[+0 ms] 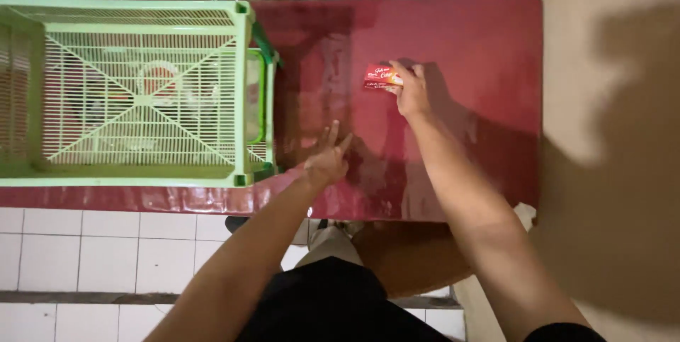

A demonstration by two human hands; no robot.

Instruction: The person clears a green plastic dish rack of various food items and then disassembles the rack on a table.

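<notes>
My right hand (409,88) is closed on a small red and orange packet (379,76), holding it just above the dark red tabletop (460,37). My left hand (327,156) rests on the tabletop near its front edge, fingers spread and holding nothing. The two hands are about a hand's width apart, the left one nearer to me.
A light green plastic rack (142,90) with a grid shelf stands on the left part of the table, its corner post close to my left hand. White tiles (106,250) cover the table's front below. A beige wall (609,101) lies to the right.
</notes>
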